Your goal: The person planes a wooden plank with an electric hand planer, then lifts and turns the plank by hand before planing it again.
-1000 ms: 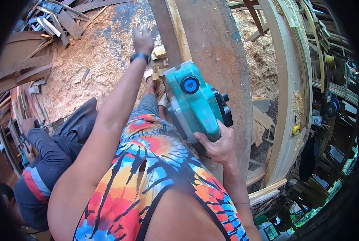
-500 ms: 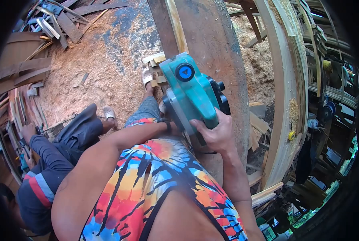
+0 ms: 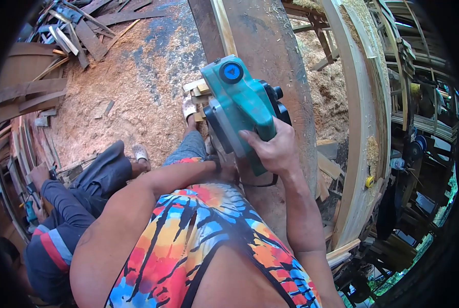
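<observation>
My right hand (image 3: pixel 274 146) is wrapped around the rear handle of a teal electric hand planer (image 3: pixel 242 95). The planer sits over a narrow wooden strip (image 3: pixel 224 31), which shows beyond its front end on a long brown bench board (image 3: pixel 265 36). Low beside the planer's rear, close to my body, is my left hand (image 3: pixel 228 172). Its fingers are blurred and partly hidden, so what they touch cannot be made out. A black cord (image 3: pixel 262 185) curves behind the planer.
Small wood blocks (image 3: pixel 198 88) are stacked left of the bench, by my foot. Shavings (image 3: pixel 121 77) cover the floor. Long planks (image 3: pixel 360 128) stand at right, with a yellow tape measure (image 3: pixel 369 181). A co-worker (image 3: pixel 65 205) crouches at left, near scrap wood (image 3: pixel 88 38).
The planer and my right hand have moved forward along the strip, slightly to the left. More of the cord shows behind it. My left hand has shifted slightly right and closer to my body.
</observation>
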The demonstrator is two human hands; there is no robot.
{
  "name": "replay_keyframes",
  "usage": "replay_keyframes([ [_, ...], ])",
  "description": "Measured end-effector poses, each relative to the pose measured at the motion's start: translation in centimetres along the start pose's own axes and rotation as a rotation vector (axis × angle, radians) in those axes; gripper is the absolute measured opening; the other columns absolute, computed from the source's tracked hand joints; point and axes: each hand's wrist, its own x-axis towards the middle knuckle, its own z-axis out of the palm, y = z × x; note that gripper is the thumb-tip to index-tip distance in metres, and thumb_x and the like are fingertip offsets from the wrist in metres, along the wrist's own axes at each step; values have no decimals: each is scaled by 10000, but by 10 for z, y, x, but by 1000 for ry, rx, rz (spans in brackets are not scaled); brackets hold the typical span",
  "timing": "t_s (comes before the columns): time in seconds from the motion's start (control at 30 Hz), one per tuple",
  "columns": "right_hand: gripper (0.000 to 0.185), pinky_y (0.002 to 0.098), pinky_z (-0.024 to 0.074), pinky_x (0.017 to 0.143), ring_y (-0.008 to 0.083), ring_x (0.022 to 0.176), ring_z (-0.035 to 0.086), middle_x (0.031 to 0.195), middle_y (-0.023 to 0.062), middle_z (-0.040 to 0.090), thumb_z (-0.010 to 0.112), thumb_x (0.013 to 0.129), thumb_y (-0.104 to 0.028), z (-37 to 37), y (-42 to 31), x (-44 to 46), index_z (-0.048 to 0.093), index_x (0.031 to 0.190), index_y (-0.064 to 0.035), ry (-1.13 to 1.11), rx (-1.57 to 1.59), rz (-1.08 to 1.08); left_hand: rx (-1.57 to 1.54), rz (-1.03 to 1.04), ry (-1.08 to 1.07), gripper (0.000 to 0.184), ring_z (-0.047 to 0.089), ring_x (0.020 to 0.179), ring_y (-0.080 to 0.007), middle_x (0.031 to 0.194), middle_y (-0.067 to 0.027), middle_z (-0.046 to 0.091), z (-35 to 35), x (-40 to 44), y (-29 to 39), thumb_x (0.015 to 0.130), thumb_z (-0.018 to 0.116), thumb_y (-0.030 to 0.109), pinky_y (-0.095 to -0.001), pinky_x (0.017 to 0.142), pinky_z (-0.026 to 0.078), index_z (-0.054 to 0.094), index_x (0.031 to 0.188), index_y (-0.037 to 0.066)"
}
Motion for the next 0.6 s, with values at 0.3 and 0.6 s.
replay_keyframes([
  [0.3, 334, 386, 565, 753, 273, 841, 749, 903, 163, 757, 804, 836, -272, 4, -11, 58, 731, 1063, -37, -3, 85, -102, 10, 12, 238, 425, 661, 1032, -381, 1064, -230, 707, -55, -52, -86, 912, 674, 363, -445, 837, 500, 700, 1139, 5],
  [0.6, 345, 361, 559, 739, 224, 810, 741, 874, 133, 760, 794, 840, -284, 2, -45, 122, 740, 1076, -39, -4, 44, -145, -170, -206, 1186, 614, 701, 816, -346, 960, -246, 709, -101, -110, -60, 992, 497, 580, -415, 665, 549, 635, 1189, 15],
])
